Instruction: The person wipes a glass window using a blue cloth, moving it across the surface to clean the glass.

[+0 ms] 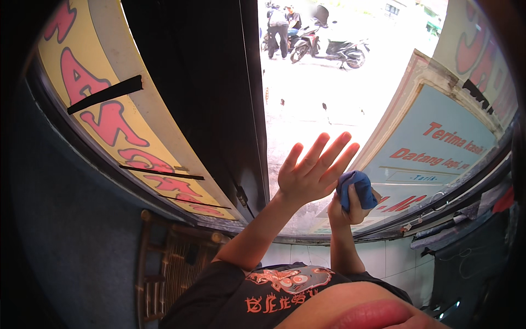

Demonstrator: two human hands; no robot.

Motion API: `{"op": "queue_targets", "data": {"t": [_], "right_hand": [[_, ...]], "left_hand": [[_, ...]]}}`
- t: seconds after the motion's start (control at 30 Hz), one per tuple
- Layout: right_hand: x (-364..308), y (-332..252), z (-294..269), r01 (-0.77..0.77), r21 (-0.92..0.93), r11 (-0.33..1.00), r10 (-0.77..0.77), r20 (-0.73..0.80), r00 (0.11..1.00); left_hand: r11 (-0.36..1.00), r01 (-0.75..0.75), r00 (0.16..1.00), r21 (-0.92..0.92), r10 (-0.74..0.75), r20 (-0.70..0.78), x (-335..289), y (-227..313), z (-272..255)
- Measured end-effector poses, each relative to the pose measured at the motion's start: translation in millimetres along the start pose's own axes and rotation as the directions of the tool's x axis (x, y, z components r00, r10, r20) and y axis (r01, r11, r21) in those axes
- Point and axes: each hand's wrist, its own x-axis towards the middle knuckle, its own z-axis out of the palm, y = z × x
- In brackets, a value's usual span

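My left hand [311, 172] is raised in front of the bright glass, its fingers spread and nothing in it. Whether the palm rests on the pane I cannot tell. Just to its right, my right hand [356, 211] grips a bunched blue cloth [359, 189]. The cloth bulges out above the fingers, close to the lower left part of a light blue sign [444, 131] with red lettering.
A yellow sign [104, 104] with pink letters and a dark door frame [213, 98] stand at left. Below them is a bamboo bench [175, 257]. Folded cloths [455, 222] hang at right. Outside are motorcycles [339, 50] and people [278, 30].
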Motion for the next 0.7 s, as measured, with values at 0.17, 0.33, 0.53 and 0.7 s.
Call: {"op": "queue_targets", "data": {"t": [0.17,0.33,0.53,0.7], "right_hand": [[-8.1,5.6,-6.3,-0.027,0.009,1.0,0.026,0.034,0.999],[-25.3,11.8,-17.2,-0.037,-0.066,0.997,0.045,0.128,0.991],[-53.3,25.9,-26.8,-0.013,-0.069,0.998,0.025,0.184,0.983],[-66.0,33.3,-36.4,0.017,-0.129,0.991,0.014,0.237,0.971]], "left_hand": [[1.0,-0.021,1.0,-0.019,0.021,-0.009,0.3,-1.1,-0.3],[0.999,-0.021,1.0,-0.033,0.022,0.014,0.0,-2.5,-1.9],[1.0,0.004,0.998,0.023,-0.006,0.059,-3.0,-2.1,-1.8],[1.0,-0.004,0.998,0.016,0.003,0.07,-2.9,-2.3,-1.9]]}}
